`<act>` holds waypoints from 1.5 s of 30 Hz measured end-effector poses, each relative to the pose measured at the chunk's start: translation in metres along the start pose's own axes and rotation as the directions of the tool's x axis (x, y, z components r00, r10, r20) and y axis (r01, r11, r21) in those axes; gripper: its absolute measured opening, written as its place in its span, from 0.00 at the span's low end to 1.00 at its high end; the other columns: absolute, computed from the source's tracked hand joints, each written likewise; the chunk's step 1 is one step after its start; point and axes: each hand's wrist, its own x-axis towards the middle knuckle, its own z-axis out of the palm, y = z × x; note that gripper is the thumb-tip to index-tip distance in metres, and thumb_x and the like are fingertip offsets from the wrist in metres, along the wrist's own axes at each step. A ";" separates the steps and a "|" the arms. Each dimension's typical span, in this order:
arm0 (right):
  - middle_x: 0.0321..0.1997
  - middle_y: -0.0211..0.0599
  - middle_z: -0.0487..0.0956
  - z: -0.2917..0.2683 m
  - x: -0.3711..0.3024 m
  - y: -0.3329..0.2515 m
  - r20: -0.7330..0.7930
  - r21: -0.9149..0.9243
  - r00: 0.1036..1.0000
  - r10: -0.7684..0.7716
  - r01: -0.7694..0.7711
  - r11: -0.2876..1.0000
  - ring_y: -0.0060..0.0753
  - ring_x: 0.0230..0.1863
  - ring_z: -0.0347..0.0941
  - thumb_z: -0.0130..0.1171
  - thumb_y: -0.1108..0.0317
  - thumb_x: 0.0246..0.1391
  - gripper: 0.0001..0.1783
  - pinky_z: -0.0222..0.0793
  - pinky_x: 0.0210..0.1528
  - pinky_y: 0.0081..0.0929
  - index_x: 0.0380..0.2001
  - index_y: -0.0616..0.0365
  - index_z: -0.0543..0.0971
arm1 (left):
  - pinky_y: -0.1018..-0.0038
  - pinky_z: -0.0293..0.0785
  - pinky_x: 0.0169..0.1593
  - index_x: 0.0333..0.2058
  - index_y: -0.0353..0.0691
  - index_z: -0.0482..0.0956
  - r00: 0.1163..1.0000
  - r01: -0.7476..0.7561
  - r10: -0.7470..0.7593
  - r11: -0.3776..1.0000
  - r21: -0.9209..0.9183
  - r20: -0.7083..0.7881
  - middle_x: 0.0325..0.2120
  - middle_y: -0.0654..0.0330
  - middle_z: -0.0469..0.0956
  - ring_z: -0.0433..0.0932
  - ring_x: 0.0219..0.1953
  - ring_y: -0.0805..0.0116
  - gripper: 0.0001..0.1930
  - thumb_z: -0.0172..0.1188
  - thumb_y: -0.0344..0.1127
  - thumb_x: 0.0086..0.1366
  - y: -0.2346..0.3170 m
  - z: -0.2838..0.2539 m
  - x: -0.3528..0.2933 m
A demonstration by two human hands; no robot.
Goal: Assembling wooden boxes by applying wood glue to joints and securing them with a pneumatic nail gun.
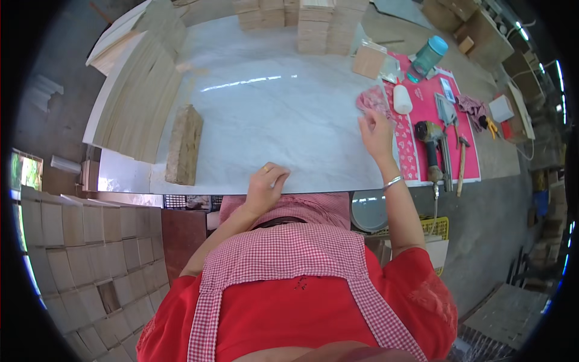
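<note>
My left hand [264, 189] is at the table's near edge, its fingers curled in and pressed together. Whatever it may hold is too small or hidden. Toward the right, my right hand [378, 137] reaches to a crumpled pink cloth [373, 98]. Its fingers are loosely bent, with the thumb apart; whether the fingertips touch the cloth is unclear. Between and beyond both hands spreads the pale, glossy marbled tabletop [271, 127]. A rough-edged wooden block [184, 145] stands at the left of it.
Stacked thin boards [136, 99] line the left side; wood stacks [313, 27] stand at the back. On a pink mat to the right are a white squeeze bottle [402, 99], a teal water bottle [427, 58], a nail gun [429, 142] with a hose, and a hammer [462, 163].
</note>
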 end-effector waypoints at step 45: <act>0.52 0.40 0.75 0.061 -0.048 -0.132 -0.189 0.469 0.940 -0.284 0.341 0.815 0.33 0.49 0.73 0.50 0.62 0.64 0.25 0.68 0.49 0.30 0.60 0.66 0.67 | 0.75 0.74 0.40 0.41 0.30 0.77 0.859 0.420 -0.508 0.632 -0.651 0.061 0.36 0.60 0.80 0.75 0.36 0.76 0.13 0.62 0.35 0.64 0.022 -0.042 0.096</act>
